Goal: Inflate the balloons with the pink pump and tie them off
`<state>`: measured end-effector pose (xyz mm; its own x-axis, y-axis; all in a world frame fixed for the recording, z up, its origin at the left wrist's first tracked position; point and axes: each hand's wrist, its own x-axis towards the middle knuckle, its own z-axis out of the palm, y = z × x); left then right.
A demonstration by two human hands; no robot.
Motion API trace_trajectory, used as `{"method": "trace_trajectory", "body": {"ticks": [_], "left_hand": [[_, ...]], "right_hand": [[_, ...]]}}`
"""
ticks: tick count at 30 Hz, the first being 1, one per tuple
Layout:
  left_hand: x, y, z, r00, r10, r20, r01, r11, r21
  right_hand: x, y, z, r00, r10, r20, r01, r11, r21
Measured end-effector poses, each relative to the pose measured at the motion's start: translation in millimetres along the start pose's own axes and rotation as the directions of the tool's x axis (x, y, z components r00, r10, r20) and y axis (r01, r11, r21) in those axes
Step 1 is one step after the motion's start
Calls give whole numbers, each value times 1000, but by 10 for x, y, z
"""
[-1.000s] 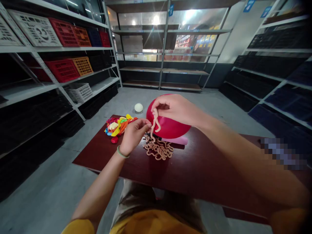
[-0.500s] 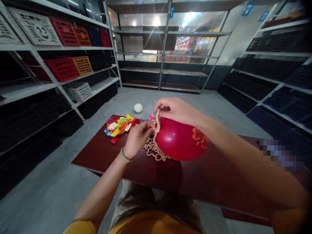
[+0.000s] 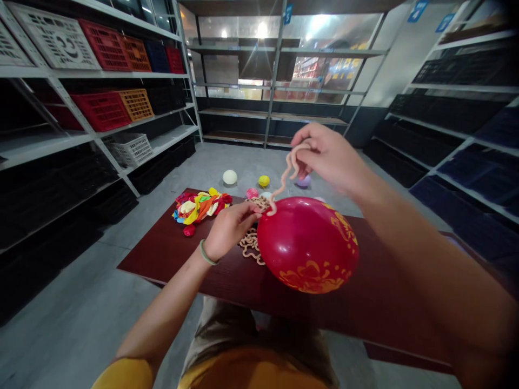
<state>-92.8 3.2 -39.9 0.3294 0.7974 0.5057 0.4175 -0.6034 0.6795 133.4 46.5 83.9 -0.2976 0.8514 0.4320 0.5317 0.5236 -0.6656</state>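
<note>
An inflated red balloon [image 3: 300, 243] with orange-gold print hangs over the table. My left hand [image 3: 231, 224] pinches it at its neck, on the balloon's left end; the fingertips hide the neck itself. Up and to the right, my right hand [image 3: 326, 156] is closed on a beige cord [image 3: 283, 183], whose end loops over the fingers. That cord runs down to the balloon's neck beside my left fingertips. A tangled heap of the same beige cord [image 3: 252, 247] lies on the table behind and below my left hand.
Flat, colourful balloons [image 3: 203, 206] are piled on the dark red table [image 3: 162, 254], near a small red item [image 3: 189, 230]. Beyond it on the floor are a pale balloon [image 3: 230, 177], a yellow balloon [image 3: 264, 181] and a purple one [image 3: 303, 181]. Shelves with crates [image 3: 101, 111] line the sides.
My right hand has moved up and right, drawing the cord away from the balloon's neck. The balloon has swung lower and turned, showing more print. My left hand stays nearly in place.
</note>
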Motion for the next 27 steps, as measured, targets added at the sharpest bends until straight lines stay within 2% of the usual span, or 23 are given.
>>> {"method": "trace_trajectory", "body": {"ticks": [3, 5, 7, 10, 14, 17, 20, 22, 25, 27], "left_hand": [[9, 22, 70, 999, 41, 22, -41, 999, 23], [10, 32, 111, 997, 64, 35, -64, 998, 16], [-1, 29, 136, 997, 79, 19, -79, 997, 15], [-39, -7, 162, 996, 81, -43, -80, 996, 33], [-90, -69, 235, 988, 40, -147, -37, 999, 18], [-91, -75, 289, 982, 16, -190, -14, 1000, 13], [-54, -49, 300, 974, 59, -220, -55, 998, 22], [-21, -31, 289, 980, 77, -186, -77, 997, 8], [18, -21, 273, 997, 34, -65, -34, 999, 2], [35, -23, 265, 1000, 11, -22, -10, 999, 37]], "right_hand": [[154, -29, 47, 996, -34, 83, 34, 999, 6], [170, -60, 150, 988, -7, 154, 8, 1000, -2], [102, -69, 262, 972, 39, 231, -30, 999, -42], [-112, -34, 379, 957, 44, 286, 10, 982, -187], [-439, 4, 439, 962, 17, 273, 71, 948, -311], [-613, 2, 456, 966, -4, 260, 89, 945, -314], [-691, 24, 459, 975, -27, 222, 93, 952, -292], [-705, 58, 458, 979, -35, 199, 87, 961, -262], [-709, 112, 467, 986, -41, 162, 78, 971, -227], [-720, 141, 484, 989, -54, 141, 84, 973, -216]]}}
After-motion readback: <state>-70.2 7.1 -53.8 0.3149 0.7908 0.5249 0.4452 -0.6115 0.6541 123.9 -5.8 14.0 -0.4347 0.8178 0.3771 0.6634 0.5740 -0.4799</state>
